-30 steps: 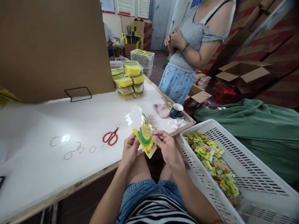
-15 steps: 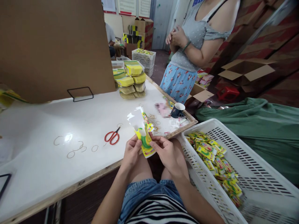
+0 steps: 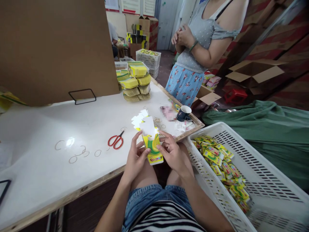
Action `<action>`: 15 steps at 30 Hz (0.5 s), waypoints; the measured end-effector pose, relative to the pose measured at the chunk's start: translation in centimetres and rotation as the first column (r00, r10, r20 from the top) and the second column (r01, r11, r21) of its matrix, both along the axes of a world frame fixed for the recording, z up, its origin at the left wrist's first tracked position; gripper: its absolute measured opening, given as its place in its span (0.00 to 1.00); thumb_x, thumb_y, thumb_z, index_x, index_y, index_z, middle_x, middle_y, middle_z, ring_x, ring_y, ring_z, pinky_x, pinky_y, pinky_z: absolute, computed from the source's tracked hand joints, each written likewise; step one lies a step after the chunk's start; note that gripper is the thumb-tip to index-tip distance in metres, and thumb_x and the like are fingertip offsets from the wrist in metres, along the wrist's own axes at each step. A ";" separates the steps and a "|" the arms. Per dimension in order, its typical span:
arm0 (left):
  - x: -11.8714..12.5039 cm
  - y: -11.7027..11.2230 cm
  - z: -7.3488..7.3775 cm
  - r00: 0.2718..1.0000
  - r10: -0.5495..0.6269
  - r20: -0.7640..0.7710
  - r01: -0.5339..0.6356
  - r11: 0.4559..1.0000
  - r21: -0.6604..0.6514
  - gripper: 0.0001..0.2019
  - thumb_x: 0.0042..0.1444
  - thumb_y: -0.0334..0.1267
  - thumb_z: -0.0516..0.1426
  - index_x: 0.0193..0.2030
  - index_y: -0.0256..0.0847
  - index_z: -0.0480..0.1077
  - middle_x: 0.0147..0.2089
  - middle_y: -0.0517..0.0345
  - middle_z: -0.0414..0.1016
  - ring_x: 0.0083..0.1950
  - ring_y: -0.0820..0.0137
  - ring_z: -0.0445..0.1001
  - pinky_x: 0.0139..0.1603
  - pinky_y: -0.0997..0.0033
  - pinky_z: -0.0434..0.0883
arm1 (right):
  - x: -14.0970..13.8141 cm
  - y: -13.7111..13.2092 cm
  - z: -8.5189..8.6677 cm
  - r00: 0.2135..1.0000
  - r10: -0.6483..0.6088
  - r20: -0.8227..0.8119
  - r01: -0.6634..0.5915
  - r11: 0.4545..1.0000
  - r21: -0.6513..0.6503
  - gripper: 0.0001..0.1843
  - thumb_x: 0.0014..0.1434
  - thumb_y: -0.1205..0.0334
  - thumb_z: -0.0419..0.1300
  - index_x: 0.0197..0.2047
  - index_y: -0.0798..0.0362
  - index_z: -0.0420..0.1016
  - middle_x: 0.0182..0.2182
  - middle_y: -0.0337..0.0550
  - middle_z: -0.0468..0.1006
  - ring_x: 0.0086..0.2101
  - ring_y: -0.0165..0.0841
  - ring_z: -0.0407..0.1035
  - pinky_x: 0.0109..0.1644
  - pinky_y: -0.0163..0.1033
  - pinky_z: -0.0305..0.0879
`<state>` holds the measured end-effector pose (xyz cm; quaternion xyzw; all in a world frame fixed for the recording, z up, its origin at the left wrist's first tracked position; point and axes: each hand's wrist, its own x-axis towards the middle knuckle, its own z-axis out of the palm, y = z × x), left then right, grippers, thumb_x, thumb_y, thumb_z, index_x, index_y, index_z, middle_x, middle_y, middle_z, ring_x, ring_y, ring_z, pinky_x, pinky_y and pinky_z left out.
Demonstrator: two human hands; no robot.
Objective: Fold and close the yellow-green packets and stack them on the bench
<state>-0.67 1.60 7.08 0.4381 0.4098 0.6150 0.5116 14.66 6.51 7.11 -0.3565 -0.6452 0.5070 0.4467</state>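
A yellow and green printed carton (image 3: 153, 147) with white inner flaps is held over my lap, at the table's edge. My left hand (image 3: 137, 154) grips its left side, with the thumb on the printed face. On the right side my right hand (image 3: 170, 151) pinches it between thumb and fingers. Just beyond, more flat cartons (image 3: 137, 119) lie white side up on the table, partly hidden by the held one. Red-handled scissors (image 3: 116, 141) rest on the tabletop to the left of my hands.
Rubber bands (image 3: 85, 151) lie scattered on the white table (image 3: 48, 180). Carton stacks (image 3: 137, 82) and a mug (image 3: 183, 113) stand farther back. A white plastic crate (image 3: 224, 129) at my right holds many folded cartons. Another person (image 3: 193, 48) stands beyond the table's right edge.
The carton has turned from a side-on, bent view to face me, its white flaps now showing above. My left fingers have spread along its edge. The standing person has barely moved.
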 end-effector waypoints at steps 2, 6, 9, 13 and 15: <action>-0.4 -0.2 0.1 0.996 -0.084 0.019 0.084 0.996 -0.009 0.30 0.58 0.39 0.61 0.63 0.47 0.53 0.52 0.49 0.76 0.44 0.65 0.79 0.41 0.68 0.77 | 0.4 0.4 0.7 0.993 0.111 -0.049 -0.113 0.993 -0.027 0.24 0.62 0.57 0.59 0.60 0.48 0.62 0.41 0.44 0.75 0.29 0.29 0.68 0.34 0.35 0.68; -0.5 -0.5 0.3 0.974 -0.205 0.093 0.209 0.978 -0.029 0.20 0.55 0.36 0.63 0.52 0.44 0.61 0.45 0.53 0.78 0.41 0.65 0.80 0.39 0.70 0.76 | 1.2 1.1 1.3 0.975 0.211 -0.067 -0.213 0.976 -0.037 0.11 0.62 0.56 0.58 0.47 0.50 0.69 0.34 0.40 0.73 0.33 0.31 0.69 0.36 0.35 0.67; -0.3 -0.7 0.0 0.961 -0.246 0.125 0.253 0.966 -0.044 0.19 0.54 0.35 0.64 0.48 0.44 0.61 0.43 0.55 0.79 0.40 0.66 0.80 0.39 0.71 0.76 | 1.5 1.6 1.3 0.982 0.188 -0.017 -0.188 0.982 0.009 0.08 0.63 0.56 0.58 0.37 0.52 0.70 0.30 0.38 0.70 0.31 0.30 0.66 0.34 0.34 0.63; 0.0 -0.8 -0.4 0.966 -0.210 0.153 0.221 0.973 -0.063 0.35 0.55 0.35 0.64 0.63 0.53 0.49 0.48 0.54 0.79 0.41 0.65 0.81 0.40 0.68 0.76 | 1.5 1.6 1.2 0.991 0.129 0.045 -0.132 0.989 0.071 0.11 0.63 0.54 0.57 0.34 0.52 0.70 0.29 0.39 0.70 0.31 0.31 0.65 0.34 0.34 0.62; 0.0 -0.8 -0.5 0.966 -0.215 0.146 0.227 0.971 -0.073 0.39 0.54 0.36 0.64 0.66 0.51 0.45 0.49 0.50 0.78 0.42 0.64 0.81 0.41 0.68 0.76 | 1.3 1.5 1.1 0.994 0.109 0.020 -0.110 0.993 0.044 0.10 0.62 0.53 0.59 0.38 0.51 0.70 0.31 0.39 0.72 0.31 0.31 0.67 0.34 0.34 0.64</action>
